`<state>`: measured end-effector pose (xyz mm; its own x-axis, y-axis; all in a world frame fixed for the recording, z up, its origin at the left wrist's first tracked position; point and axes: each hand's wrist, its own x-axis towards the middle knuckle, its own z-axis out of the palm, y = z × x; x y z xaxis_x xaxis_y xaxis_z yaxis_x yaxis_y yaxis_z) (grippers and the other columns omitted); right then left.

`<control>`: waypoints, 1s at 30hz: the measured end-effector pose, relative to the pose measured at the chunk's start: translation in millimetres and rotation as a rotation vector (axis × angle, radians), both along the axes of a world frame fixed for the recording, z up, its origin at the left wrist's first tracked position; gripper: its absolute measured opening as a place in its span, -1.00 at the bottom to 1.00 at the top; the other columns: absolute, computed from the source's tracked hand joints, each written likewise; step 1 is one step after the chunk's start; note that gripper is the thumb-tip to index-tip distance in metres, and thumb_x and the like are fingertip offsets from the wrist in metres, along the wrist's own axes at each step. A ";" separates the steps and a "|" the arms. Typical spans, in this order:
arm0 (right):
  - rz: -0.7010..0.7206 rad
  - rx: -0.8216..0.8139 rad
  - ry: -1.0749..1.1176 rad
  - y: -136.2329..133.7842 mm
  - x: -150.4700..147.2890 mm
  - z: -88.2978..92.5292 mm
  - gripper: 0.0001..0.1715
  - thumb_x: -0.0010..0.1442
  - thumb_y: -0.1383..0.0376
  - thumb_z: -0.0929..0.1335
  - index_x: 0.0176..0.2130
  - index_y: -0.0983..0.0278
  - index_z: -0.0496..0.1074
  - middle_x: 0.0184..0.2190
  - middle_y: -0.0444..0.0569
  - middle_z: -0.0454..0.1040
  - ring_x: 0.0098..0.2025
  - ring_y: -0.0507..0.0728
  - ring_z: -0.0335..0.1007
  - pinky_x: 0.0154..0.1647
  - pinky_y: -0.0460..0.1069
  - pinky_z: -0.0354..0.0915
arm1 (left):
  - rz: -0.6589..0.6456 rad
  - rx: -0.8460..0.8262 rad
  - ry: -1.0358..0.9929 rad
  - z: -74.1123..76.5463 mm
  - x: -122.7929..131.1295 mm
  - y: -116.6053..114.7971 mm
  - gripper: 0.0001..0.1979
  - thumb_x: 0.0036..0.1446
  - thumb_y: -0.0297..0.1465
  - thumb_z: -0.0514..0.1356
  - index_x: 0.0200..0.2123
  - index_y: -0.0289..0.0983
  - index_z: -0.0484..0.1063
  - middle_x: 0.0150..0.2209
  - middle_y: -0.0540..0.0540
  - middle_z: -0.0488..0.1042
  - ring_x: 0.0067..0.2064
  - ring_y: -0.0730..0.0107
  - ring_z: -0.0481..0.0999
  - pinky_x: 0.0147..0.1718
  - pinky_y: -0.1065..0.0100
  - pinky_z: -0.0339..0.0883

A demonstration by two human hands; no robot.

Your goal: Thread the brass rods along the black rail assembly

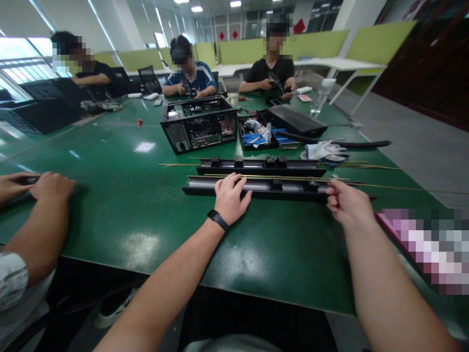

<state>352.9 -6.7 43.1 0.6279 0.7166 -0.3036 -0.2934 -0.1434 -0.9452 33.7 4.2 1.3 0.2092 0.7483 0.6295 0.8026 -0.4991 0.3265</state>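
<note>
The left hand [231, 198] is resting on the near black rail [252, 194], its fingers loosely spread and bent over the thin brass rods [286, 178], its thumb standing apart. The right hand [348, 200] is pinching the rods between thumb and forefinger near the rail's right end, its other fingers curling in; how many rods it is holding is too fine to tell. The rods are lying lengthwise along the near rail, and a long thin end is running past the right hand towards the table's right edge. The near rail is lying between the table [110, 220]'s front edge and the far black rail [256, 170], and 2 small black blocks [276, 185] are sitting on it, right of the left hand.

Working well here is probably calling for a light left hand, its fingertips steadying rod and rail together without bowing the thin metal. The right hand is best guiding from close to the rail's end, since a long free length is likely to be whipping or springing. Keeping the rods in line with the rail should be helping them clear the blocks, and watching the tip near the right edge is wise.

Behind the rails, a computer case [198, 129] is standing, and a pair of work gloves [326, 150] is lying towards the right edge.
</note>
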 end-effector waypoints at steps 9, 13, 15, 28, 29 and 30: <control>-0.043 0.017 -0.004 1.2 -1.4 -0.3 -0.76 0.33 0.42 0.42 -0.37 0.28 0.35 -0.60 -0.21 0.39 -0.72 -0.10 0.08 -0.79 -0.16 -0.09 | -0.003 0.009 -0.004 0.0 0.6 -0.3 -0.62 0.33 -0.29 0.31 0.18 -0.19 0.55 0.25 -0.28 0.56 0.37 -0.04 0.46 0.29 -0.06 0.19; 0.008 0.008 -0.017 0.5 -5.9 1.2 -0.77 0.35 0.37 0.42 -0.37 0.29 0.39 -0.58 -0.21 0.39 -0.74 -0.09 0.07 -0.83 -0.17 -0.12 | 0.002 0.000 0.004 0.1 0.8 0.0 -0.62 0.33 -0.28 0.31 0.18 -0.18 0.55 0.26 -0.28 0.55 0.37 -0.05 0.45 0.29 -0.06 0.20; -0.030 0.009 -0.021 1.1 -6.0 1.1 -0.79 0.37 0.35 0.40 -0.35 0.29 0.42 -0.57 -0.20 0.40 -0.74 -0.09 0.06 -0.83 -0.18 -0.12 | 0.003 0.002 0.002 -0.1 0.7 0.0 -0.62 0.33 -0.28 0.30 0.19 -0.19 0.55 0.26 -0.28 0.55 0.37 -0.05 0.45 0.29 -0.06 0.20; 0.015 0.031 -0.024 1.3 -10.8 -3.2 -0.82 0.37 0.34 0.39 -0.33 0.28 0.42 -0.56 -0.19 0.43 -0.75 -0.09 0.07 -0.84 -0.18 -0.10 | 0.006 0.022 0.007 0.0 0.7 -0.3 -0.61 0.34 -0.28 0.30 0.19 -0.19 0.54 0.25 -0.28 0.56 0.37 -0.05 0.46 0.28 -0.05 0.21; -0.015 0.031 -0.021 1.3 -10.4 -2.9 -0.82 0.36 0.36 0.39 -0.33 0.28 0.41 -0.57 -0.21 0.41 -0.74 -0.09 0.07 -0.84 -0.18 -0.09 | 0.005 0.018 0.008 0.1 0.7 -0.4 -0.61 0.34 -0.28 0.30 0.19 -0.19 0.54 0.25 -0.28 0.56 0.37 -0.05 0.46 0.28 -0.06 0.20; -0.030 0.034 -0.020 1.2 -10.1 -2.7 -0.81 0.35 0.38 0.40 -0.35 0.27 0.39 -0.57 -0.22 0.40 -0.74 -0.09 0.07 -0.83 -0.19 -0.09 | 0.004 0.013 0.009 0.2 0.8 -0.4 -0.61 0.33 -0.28 0.30 0.19 -0.19 0.55 0.25 -0.28 0.56 0.37 -0.05 0.45 0.28 -0.06 0.20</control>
<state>342.8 -5.5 40.3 0.6547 0.7073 -0.2666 -0.2783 -0.1024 -0.9550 34.5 3.8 1.5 0.2116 0.7407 0.6377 0.8074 -0.5001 0.3130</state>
